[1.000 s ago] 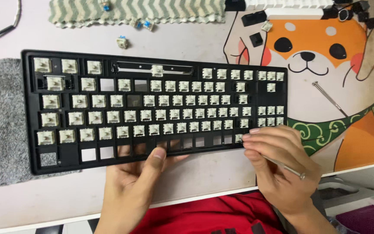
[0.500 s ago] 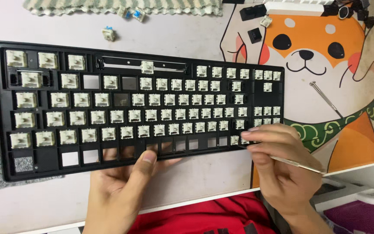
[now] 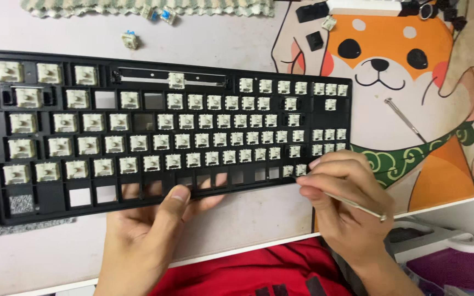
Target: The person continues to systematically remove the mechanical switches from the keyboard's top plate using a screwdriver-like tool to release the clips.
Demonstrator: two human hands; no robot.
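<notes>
Keyboard plate point(image 3: 165, 137) held up over the desk mat point(image 3: 412, 137), left hand point(image 3: 154, 230) gripping its near edge, thumb pressed on top. Right hand point(image 3: 341, 203) pinching thin metal tool point(image 3: 352, 204) at the last switches point(image 3: 294, 170); best kept level, pried gently. Loose switches point(image 3: 130, 39), keycaps point(image 3: 314, 39), second tool point(image 3: 404, 119) lying beyond, well apart.

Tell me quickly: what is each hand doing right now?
Left hand: gripping the near edge of the black keyboard plate, thumb on top, fingers underneath.
Right hand: closed on a thin metal tool, its tip at the plate's bottom-right switches.
</notes>
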